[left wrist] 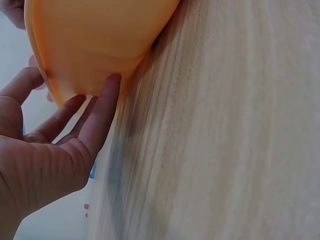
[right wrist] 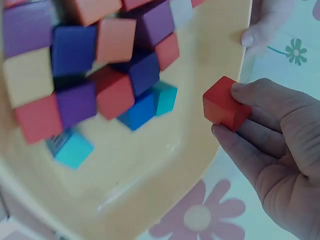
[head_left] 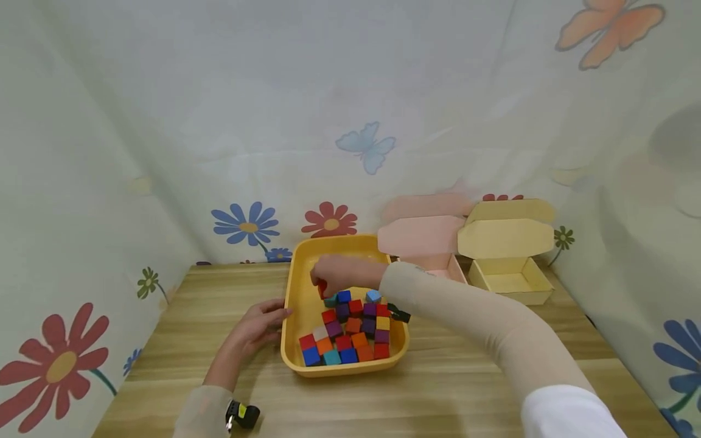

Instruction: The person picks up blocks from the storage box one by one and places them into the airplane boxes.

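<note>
A yellow plastic tray (head_left: 290, 277) stands on the table, with many coloured wooden cubes (head_left: 353, 325) massed in its near half. My right hand (head_left: 342, 272) is over the far left part of the tray and pinches a red cube (right wrist: 226, 104) between thumb and fingers. In the right wrist view that cube appears near the tray's side wall, apart from the other cubes. My left hand (head_left: 261, 323) is at the tray's left side. Its extended, loosely spread fingers (left wrist: 102, 115) touch the outer wall in the left wrist view.
To the tray's right, a pink box (head_left: 420, 236) and a pale yellow box (head_left: 506, 240) stand with lids raised. My right forearm passes in front of the pink box. A floral curtain hangs behind the wood-grain table (head_left: 219, 292). Each wrist carries a small black camera.
</note>
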`<state>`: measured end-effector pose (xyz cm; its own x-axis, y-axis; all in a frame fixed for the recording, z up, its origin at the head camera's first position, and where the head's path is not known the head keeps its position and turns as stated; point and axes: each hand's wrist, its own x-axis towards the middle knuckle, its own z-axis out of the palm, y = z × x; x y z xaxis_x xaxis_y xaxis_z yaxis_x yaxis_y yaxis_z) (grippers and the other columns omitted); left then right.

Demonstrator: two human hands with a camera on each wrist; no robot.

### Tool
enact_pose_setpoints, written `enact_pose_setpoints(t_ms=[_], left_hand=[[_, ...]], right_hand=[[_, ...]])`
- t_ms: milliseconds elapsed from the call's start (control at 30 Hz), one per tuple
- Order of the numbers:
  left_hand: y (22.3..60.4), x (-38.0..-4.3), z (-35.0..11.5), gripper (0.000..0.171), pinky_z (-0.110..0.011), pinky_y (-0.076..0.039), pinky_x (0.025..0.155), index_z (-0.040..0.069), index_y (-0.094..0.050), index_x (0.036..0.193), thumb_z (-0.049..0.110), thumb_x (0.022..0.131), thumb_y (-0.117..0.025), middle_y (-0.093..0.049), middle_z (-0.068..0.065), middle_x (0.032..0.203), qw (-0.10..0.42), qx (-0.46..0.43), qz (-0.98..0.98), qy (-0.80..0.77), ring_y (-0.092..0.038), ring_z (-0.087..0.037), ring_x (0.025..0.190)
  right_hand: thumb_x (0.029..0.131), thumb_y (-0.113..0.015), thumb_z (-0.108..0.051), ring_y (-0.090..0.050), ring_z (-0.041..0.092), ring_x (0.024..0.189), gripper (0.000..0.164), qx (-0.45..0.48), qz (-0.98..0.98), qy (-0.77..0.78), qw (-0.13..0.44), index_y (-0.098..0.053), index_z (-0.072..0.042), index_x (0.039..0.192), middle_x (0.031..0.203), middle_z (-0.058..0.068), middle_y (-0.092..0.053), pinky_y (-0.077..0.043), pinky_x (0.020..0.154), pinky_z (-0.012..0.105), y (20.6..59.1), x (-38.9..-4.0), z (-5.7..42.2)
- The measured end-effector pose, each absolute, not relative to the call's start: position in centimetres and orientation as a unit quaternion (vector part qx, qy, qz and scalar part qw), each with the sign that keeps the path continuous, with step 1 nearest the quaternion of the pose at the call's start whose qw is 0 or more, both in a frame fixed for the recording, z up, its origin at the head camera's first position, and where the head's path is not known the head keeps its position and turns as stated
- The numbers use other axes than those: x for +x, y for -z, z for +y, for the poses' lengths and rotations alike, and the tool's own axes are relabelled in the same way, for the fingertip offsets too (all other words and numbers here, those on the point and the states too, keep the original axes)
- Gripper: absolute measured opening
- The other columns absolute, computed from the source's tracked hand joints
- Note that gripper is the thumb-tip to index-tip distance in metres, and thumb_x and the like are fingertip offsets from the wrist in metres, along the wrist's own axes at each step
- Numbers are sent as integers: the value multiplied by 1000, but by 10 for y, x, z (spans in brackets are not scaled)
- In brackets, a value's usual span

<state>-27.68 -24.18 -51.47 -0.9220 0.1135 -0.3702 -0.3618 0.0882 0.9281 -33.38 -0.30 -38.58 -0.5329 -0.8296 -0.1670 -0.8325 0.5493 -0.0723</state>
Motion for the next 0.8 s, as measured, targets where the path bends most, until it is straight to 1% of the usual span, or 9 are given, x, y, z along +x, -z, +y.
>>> enact_pose_setpoints(t_ms=[100, 200, 400, 533, 667, 733, 800], left_hand=[[517, -275, -242, 62, -48, -57, 93, 4, -45, 150, 25, 97, -71, -52, -22, 146, 178, -86, 709, -677, -62, -33, 120], [517, -272, -243, 64, -48, -57, 93, 3, -42, 151, 24, 98, -70, -51, -24, 146, 178, -82, 706, -681, -62, -33, 119], [515, -271, -242, 64, -47, -58, 92, 2, -42, 151, 23, 98, -70, -53, -25, 144, 175, -70, 703, -686, -64, -31, 117], [515, -272, -243, 63, -47, -58, 92, 2, -42, 151, 23, 98, -69, -54, -24, 144, 176, -73, 702, -686, -64, -30, 116], [516, -270, -246, 63, -47, -58, 92, 4, -43, 151, 24, 98, -70, -53, -23, 144, 173, -84, 707, -680, -64, -30, 117], [516, -269, -246, 63, -47, -58, 92, 5, -44, 150, 25, 97, -71, -53, -23, 145, 172, -90, 710, -677, -64, -31, 117], [517, -267, -246, 63, -47, -58, 92, 6, -45, 150, 26, 97, -72, -53, -22, 145, 172, -93, 711, -675, -63, -31, 117]], right_hand=[[92, -78, -20, -60, 15, 81, 19, -472, 877, -6, 90, -77, -10, 107, 93, -1, -72, -52, 75, 18, 381, -338, 13], [92, -77, -18, -61, 18, 80, 16, -472, 877, -15, 87, -78, -8, 104, 92, 3, -73, -53, 74, 22, 378, -344, 29], [91, -78, -18, -61, 18, 81, 18, -434, 897, -25, 86, -78, -8, 107, 95, 3, -73, -55, 76, 26, 372, -358, 67], [91, -78, -20, -60, 18, 78, 16, -418, 903, -57, 83, -79, -9, 104, 91, 2, -73, -55, 73, 26, 370, -366, 89], [90, -80, -22, -60, 17, 80, 20, -405, 906, -78, 95, -79, -12, 108, 93, 0, -73, -56, 77, 25, 371, -374, 107], [90, -80, -21, -61, 16, 80, 19, -390, 912, -59, 115, -79, -15, 108, 93, -4, -73, -56, 78, 24, 371, -377, 117], [90, -80, -17, -62, 16, 79, 15, -378, 914, -18, 142, -79, -16, 104, 90, -4, -73, -57, 77, 24, 370, -380, 127]])
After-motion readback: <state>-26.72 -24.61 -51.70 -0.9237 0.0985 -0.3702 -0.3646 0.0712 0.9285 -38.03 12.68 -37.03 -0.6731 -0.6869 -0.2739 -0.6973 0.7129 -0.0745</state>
